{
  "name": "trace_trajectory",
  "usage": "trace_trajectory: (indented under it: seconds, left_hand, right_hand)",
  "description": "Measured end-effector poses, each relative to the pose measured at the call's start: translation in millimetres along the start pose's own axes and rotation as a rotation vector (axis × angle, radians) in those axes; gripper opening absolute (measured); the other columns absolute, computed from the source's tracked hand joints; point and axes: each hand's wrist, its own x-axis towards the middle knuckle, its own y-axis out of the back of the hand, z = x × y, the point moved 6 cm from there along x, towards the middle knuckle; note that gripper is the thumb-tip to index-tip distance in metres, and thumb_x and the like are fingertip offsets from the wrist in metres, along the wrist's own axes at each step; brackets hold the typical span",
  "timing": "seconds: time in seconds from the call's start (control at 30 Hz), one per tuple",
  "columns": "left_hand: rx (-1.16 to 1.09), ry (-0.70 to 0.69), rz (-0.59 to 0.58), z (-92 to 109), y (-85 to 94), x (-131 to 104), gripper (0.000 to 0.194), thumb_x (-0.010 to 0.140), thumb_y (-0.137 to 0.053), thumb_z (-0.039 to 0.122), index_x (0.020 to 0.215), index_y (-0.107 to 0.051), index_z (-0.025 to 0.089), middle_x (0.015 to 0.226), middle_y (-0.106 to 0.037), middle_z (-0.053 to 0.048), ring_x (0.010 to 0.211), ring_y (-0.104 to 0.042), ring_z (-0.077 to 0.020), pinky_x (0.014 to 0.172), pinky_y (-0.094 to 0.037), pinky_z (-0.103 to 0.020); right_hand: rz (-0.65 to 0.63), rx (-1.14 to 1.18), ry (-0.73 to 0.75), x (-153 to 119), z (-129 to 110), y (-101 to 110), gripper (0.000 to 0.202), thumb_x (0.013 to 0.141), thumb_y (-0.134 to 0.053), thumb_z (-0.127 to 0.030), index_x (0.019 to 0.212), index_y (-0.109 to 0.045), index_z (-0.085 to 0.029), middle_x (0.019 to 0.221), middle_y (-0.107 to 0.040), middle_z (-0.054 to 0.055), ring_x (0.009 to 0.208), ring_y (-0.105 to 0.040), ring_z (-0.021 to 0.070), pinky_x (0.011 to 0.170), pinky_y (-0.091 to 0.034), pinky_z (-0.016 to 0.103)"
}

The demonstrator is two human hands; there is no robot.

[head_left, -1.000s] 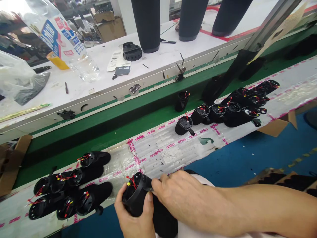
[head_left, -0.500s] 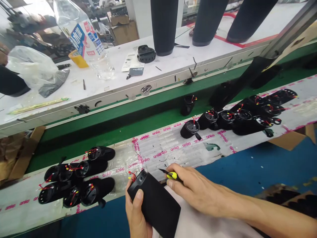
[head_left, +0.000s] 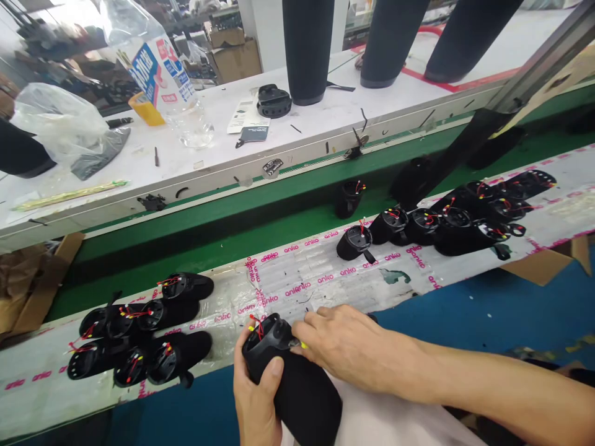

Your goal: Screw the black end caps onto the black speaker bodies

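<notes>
My left hand [head_left: 258, 390] is wrapped round a black cloth-covered speaker housing [head_left: 307, 396], tilted with its open end up and away from me. Red wires with small connectors [head_left: 261, 328] stick out of that end. My right hand [head_left: 339, 347] is closed on a small knife [head_left: 303, 345] with a yellow and black handle. Most of the knife is hidden behind the fingers; its tip is at the rim of the housing, and whether it touches I cannot tell.
Similar black housings [head_left: 179, 359] with red wires lie in a group at left on the tape-covered bench [head_left: 297, 266]; another group [head_left: 423, 226] lies at right. On the white shelf [head_left: 214, 161] stand a plastic bottle [head_left: 165, 80], a plastic bag [head_left: 65, 124] and tall black cylinders [head_left: 307, 56].
My right hand has moved left, bringing the knife up against the rim of the housing. The housing has turned so its open end faces me more.
</notes>
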Motion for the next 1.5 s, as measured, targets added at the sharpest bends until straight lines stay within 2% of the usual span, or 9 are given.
trace_trajectory:
  seconds: [0.3,0.57,0.77,1.0,1.13,1.2,1.3,1.37,1.5]
  left_hand:
    - [0.125,-0.044,0.014,-2,4.9,0,0.099,0.063,-0.098,0.061,0.149,-0.064,0.025,0.124,-0.079,-0.012,0.115,-0.077,-0.0393,0.103,-0.063,-0.052]
    - [0.343,-0.184,0.123,19,-1.6,-14,0.082,0.069,-0.093,0.058,0.140,-0.068,0.027,0.131,-0.076,-0.011,0.127,-0.070,-0.0408,0.118,-0.050,-0.058]
    - [0.463,-0.228,0.168,24,-4.0,-16,0.073,0.071,-0.088,0.053,0.136,-0.069,0.025,0.129,-0.076,-0.011,0.124,-0.071,-0.0408,0.114,-0.051,-0.059]
    - [-0.086,0.102,0.085,8,-5.5,-11,0.096,0.066,-0.098,0.060,0.149,-0.062,0.028,0.122,-0.081,-0.007,0.104,-0.077,-0.0291,0.087,-0.063,-0.035]
    - [-0.204,0.146,0.062,12,-8.8,-13,0.093,0.065,-0.100,0.063,0.145,-0.066,0.028,0.116,-0.084,-0.005,0.103,-0.079,-0.0274,0.098,-0.063,-0.037]
    - [-0.220,0.151,0.070,12,-10.6,-13,0.087,0.072,-0.095,0.067,0.145,-0.066,0.030,0.121,-0.084,-0.006,0.113,-0.078,-0.0300,0.108,-0.060,-0.043]
    - [-0.205,0.129,0.089,12,-15.0,-9,0.082,0.080,-0.088,0.072,0.146,-0.065,0.030,0.134,-0.080,-0.008,0.133,-0.071,-0.0356,0.120,-0.052,-0.050]
    - [-0.236,0.130,0.103,13,-18.4,-5,0.078,0.084,-0.083,0.076,0.146,-0.067,0.031,0.145,-0.076,-0.009,0.142,-0.066,-0.0372,0.125,-0.047,-0.052]
    - [-0.293,0.138,0.060,16,-23.5,1,0.079,0.085,-0.084,0.074,0.152,-0.066,0.034,0.161,-0.067,-0.007,0.152,-0.059,-0.0342,0.128,-0.046,-0.045]
  right_hand:
    - [-0.009,-0.145,0.102,-5,1,3,0.008,0.113,-0.052,-0.020,0.105,-0.054,-0.020,0.082,-0.067,0.002,0.061,-0.062,0.0196,0.050,-0.018,0.036]
    - [-0.109,-0.208,0.112,-11,-9,11,0.023,0.091,-0.068,-0.004,0.098,-0.055,-0.022,0.083,-0.063,0.001,0.062,-0.061,0.0207,0.047,-0.021,0.038]
    - [-0.084,-0.164,0.071,-8,-12,1,0.016,0.099,-0.067,-0.009,0.097,-0.058,-0.021,0.085,-0.067,0.004,0.063,-0.062,0.0211,0.049,-0.025,0.037]
    - [0.049,0.469,-0.233,-19,24,12,0.017,0.118,-0.051,-0.035,0.112,-0.063,-0.024,0.095,-0.075,-0.001,0.082,-0.072,0.0190,0.078,-0.048,0.034]
    - [0.020,0.658,-0.364,-27,36,2,0.027,0.117,-0.051,-0.049,0.127,-0.066,-0.029,0.110,-0.076,0.002,0.103,-0.072,0.0235,0.092,-0.051,0.038]
    - [-0.085,0.733,-0.422,-25,34,-12,0.039,0.111,-0.060,-0.058,0.139,-0.065,-0.032,0.121,-0.076,0.005,0.117,-0.070,0.0287,0.097,-0.052,0.042]
    - [-0.204,0.883,-0.526,-21,30,-39,0.086,0.084,-0.088,-0.068,0.158,-0.057,-0.035,0.136,-0.072,0.011,0.129,-0.065,0.0385,0.101,-0.054,0.048]
    - [-0.160,1.098,-0.547,-14,31,-54,0.107,0.067,-0.099,-0.065,0.160,-0.056,-0.032,0.140,-0.071,0.013,0.130,-0.066,0.0410,0.103,-0.055,0.050]
    - [0.013,1.667,-0.400,-2,35,-69,0.100,0.066,-0.098,-0.063,0.149,-0.061,-0.021,0.131,-0.077,0.012,0.117,-0.073,0.0371,0.100,-0.059,0.048]
